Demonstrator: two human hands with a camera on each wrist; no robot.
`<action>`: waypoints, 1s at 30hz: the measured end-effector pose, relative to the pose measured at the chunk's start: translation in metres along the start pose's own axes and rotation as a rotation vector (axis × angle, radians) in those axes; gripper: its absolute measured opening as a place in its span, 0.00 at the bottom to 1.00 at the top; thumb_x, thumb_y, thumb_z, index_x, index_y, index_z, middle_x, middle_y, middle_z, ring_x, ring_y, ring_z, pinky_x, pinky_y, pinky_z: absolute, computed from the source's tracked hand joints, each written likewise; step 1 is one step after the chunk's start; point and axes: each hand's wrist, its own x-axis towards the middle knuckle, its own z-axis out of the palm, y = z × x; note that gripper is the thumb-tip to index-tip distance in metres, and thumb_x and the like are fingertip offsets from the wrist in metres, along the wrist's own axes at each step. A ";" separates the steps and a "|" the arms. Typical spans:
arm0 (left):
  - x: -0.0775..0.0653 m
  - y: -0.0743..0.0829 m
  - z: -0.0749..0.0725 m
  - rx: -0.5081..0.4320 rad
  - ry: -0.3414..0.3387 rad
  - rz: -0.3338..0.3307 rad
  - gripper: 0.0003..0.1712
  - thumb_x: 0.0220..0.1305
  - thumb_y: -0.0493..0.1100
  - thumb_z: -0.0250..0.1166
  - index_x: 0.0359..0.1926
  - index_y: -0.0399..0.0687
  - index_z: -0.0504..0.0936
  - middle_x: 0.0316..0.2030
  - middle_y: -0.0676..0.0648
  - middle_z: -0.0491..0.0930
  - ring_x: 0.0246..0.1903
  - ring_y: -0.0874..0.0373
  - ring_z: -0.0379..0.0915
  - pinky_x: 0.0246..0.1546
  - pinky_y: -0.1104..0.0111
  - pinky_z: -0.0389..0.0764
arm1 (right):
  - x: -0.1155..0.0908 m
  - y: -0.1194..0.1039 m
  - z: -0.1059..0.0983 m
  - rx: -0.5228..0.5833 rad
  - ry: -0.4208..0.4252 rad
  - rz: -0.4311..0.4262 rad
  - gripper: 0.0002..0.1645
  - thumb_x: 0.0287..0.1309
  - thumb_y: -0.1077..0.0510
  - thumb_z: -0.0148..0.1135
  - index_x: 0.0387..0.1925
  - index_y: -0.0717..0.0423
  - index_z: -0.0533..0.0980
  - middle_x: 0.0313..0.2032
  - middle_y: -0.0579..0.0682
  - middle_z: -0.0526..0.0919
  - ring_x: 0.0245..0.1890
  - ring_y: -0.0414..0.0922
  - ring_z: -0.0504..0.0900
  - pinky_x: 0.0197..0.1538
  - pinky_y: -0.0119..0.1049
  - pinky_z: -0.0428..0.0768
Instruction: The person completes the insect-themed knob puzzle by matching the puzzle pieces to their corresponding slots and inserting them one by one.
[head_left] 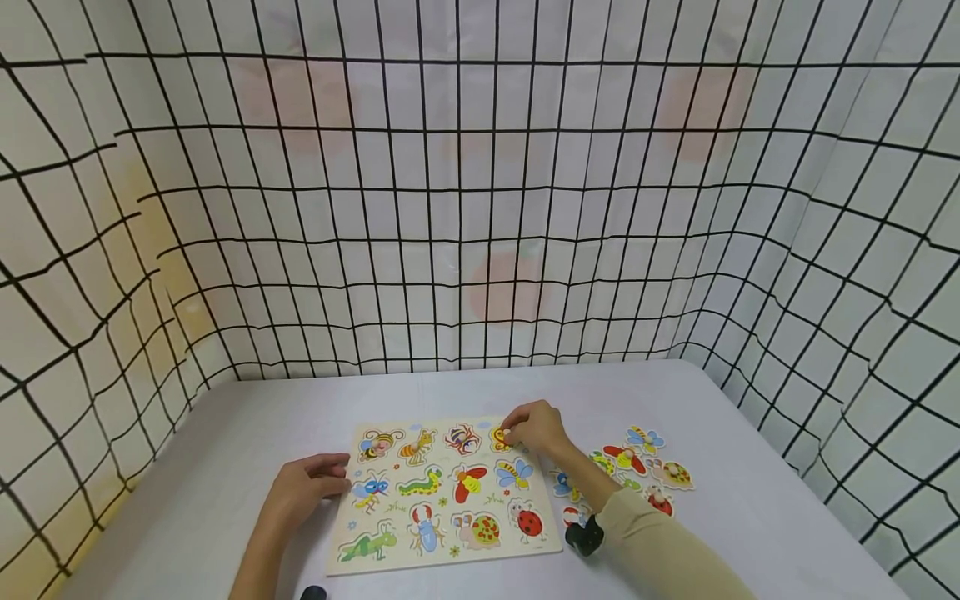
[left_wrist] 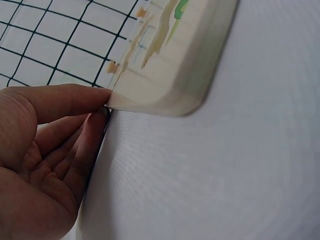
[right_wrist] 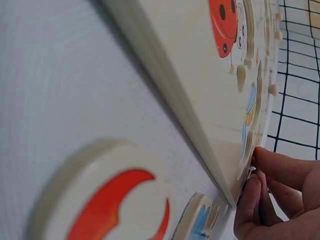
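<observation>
A wooden insect puzzle board (head_left: 360,527) lies on the white table, printed with bugs in three rows. At its left edge, my left hand (head_left: 303,487) pinches the rim between thumb and fingers; the left wrist view shows the fingertips on the board's edge near a rounded corner. My right hand (head_left: 536,425) reaches to the far right corner and pinches a yellow-and-red butterfly piece (head_left: 498,440), partly hidden under the fingers. In the right wrist view, the fingertips (right_wrist: 257,156) are close over the board's surface, beyond the dragonfly picture (right_wrist: 248,117).
Loose pieces lie right of the board: a dragonfly (head_left: 646,438), a red-winged bug (head_left: 624,458), a snail (head_left: 675,475), a ladybug (head_left: 660,502) and several others, some under the right forearm. Black netting (head_left: 465,250) over white walls surrounds the table.
</observation>
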 end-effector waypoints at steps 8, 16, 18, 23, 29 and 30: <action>0.000 0.000 0.000 -0.004 0.004 0.007 0.28 0.55 0.37 0.74 0.59 0.43 0.83 0.39 0.47 0.84 0.36 0.56 0.79 0.50 0.54 0.71 | -0.001 0.001 0.002 0.001 0.006 -0.016 0.06 0.50 0.64 0.75 0.32 0.57 0.87 0.31 0.48 0.85 0.32 0.44 0.79 0.36 0.34 0.76; 0.000 -0.001 0.000 -0.012 -0.002 0.004 0.28 0.55 0.38 0.74 0.58 0.43 0.83 0.39 0.47 0.84 0.36 0.56 0.79 0.50 0.54 0.70 | -0.003 0.000 0.001 0.005 -0.002 -0.003 0.05 0.51 0.63 0.74 0.32 0.57 0.87 0.32 0.49 0.86 0.32 0.44 0.80 0.36 0.34 0.78; 0.001 -0.002 0.000 -0.012 -0.004 0.003 0.28 0.55 0.38 0.75 0.59 0.43 0.83 0.39 0.47 0.84 0.36 0.55 0.79 0.49 0.54 0.70 | -0.005 -0.002 0.000 0.013 -0.006 0.001 0.05 0.52 0.63 0.74 0.33 0.57 0.87 0.33 0.49 0.86 0.31 0.43 0.81 0.35 0.33 0.78; 0.002 -0.003 0.002 -0.013 0.000 0.005 0.28 0.54 0.38 0.75 0.59 0.43 0.83 0.39 0.47 0.84 0.36 0.55 0.79 0.47 0.56 0.71 | -0.009 -0.003 -0.007 0.027 -0.008 0.001 0.11 0.50 0.63 0.75 0.39 0.58 0.88 0.33 0.51 0.86 0.29 0.43 0.82 0.33 0.33 0.79; 0.003 -0.003 0.001 -0.013 0.001 -0.002 0.28 0.54 0.38 0.74 0.59 0.43 0.83 0.39 0.47 0.84 0.37 0.55 0.79 0.48 0.56 0.71 | -0.012 0.001 -0.019 0.021 0.011 -0.021 0.11 0.53 0.61 0.74 0.40 0.59 0.87 0.31 0.51 0.86 0.29 0.44 0.83 0.33 0.33 0.79; 0.002 -0.003 0.001 -0.013 0.001 -0.002 0.28 0.54 0.38 0.75 0.59 0.43 0.83 0.39 0.47 0.84 0.37 0.55 0.79 0.49 0.56 0.71 | -0.012 0.002 -0.021 0.019 0.006 -0.023 0.11 0.53 0.61 0.73 0.40 0.59 0.87 0.31 0.50 0.86 0.29 0.44 0.82 0.33 0.33 0.79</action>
